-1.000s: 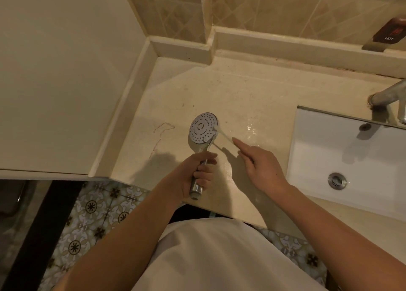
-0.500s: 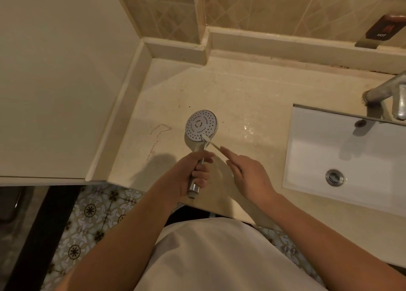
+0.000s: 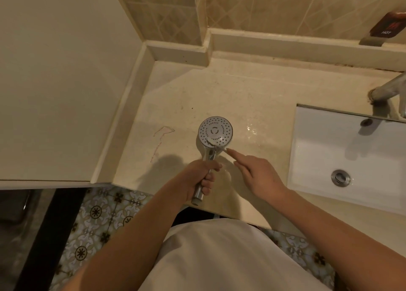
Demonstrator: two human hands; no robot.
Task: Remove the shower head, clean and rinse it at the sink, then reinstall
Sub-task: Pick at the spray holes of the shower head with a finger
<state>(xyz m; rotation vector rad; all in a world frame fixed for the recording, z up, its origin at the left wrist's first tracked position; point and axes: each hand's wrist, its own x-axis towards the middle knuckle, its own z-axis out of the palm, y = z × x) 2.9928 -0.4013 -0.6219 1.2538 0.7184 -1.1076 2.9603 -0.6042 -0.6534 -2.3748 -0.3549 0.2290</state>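
Observation:
A chrome shower head [image 3: 215,130] with a round, dotted spray face is held face-up over the beige counter [image 3: 230,88]. My left hand [image 3: 197,180] grips its handle near the counter's front edge. My right hand [image 3: 257,174] holds a small white brush [image 3: 214,143], its index finger stretched along the handle. The brush's bristle end lies on the lower edge of the spray face. The white sink [image 3: 342,141] with its chrome drain [image 3: 340,177] is to the right.
A chrome faucet [image 3: 388,88] stands at the sink's back right. A raised ledge [image 3: 285,46] and tiled wall run along the back. A cream panel [image 3: 55,81] fills the left. Wet patches shine on the counter beside the head. Patterned floor tiles [image 3: 98,213] lie below.
The brush has swept from the right rim of the spray face down and left to its lower edge. My left hand keeps its grip on the handle.

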